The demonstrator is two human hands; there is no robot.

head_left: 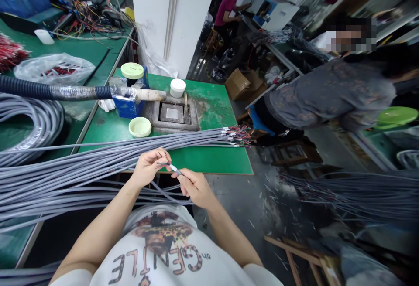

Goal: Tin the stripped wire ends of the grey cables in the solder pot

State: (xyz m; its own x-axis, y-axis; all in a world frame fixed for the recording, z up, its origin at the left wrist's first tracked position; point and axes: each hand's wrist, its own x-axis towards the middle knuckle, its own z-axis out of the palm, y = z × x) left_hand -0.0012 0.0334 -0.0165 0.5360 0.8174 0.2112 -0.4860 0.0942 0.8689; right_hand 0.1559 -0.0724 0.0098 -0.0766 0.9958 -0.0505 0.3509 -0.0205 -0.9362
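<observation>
A grey cable [177, 171] with a white band near its end is held between my two hands, in front of my body. My left hand [149, 166] pinches the thin stripped wires at its tip. The fingers of my right hand [195, 186] are closed round the grey jacket just behind the white band. Beyond my hands, a bundle of grey cables [183, 140] lies across the green table [216, 159]. Their stripped ends, with white bands and thin red and dark wires [240, 135], point right.
A solder pot [173, 114] with a scraper is set on the table. Around it are a white tub [178, 87], a pale green dish [139, 127] and a ribbed hose [65, 92]. Coiled cable [29, 120] lies left. A co-worker [330, 90] bends over at right.
</observation>
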